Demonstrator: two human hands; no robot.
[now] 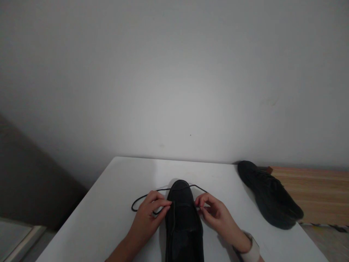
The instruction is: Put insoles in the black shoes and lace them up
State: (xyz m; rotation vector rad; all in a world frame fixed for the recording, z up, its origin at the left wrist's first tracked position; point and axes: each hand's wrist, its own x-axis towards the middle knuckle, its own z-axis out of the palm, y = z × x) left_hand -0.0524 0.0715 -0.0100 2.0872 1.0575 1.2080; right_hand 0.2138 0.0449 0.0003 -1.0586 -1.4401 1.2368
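A black shoe (187,218) lies on the white table in front of me, its toe pointing away. A thin black shoelace (133,203) loops out to the left and runs across the toe to the right side. My left hand (152,213) is closed in a pinch on the lace, its fingertips touching the edge of the shoe's left eyelet flap (173,214). At the shoe's right edge, my right hand (215,214) pinches the lace between thumb and forefinger. The exact bits of lace in both pinches are partly hidden by the fingers.
A second black shoe (269,194), with laces in it, lies at the right edge of the white table (117,182). Behind the table stands a pale wall (174,91). A wood-patterned surface (316,193) is beyond the right edge.
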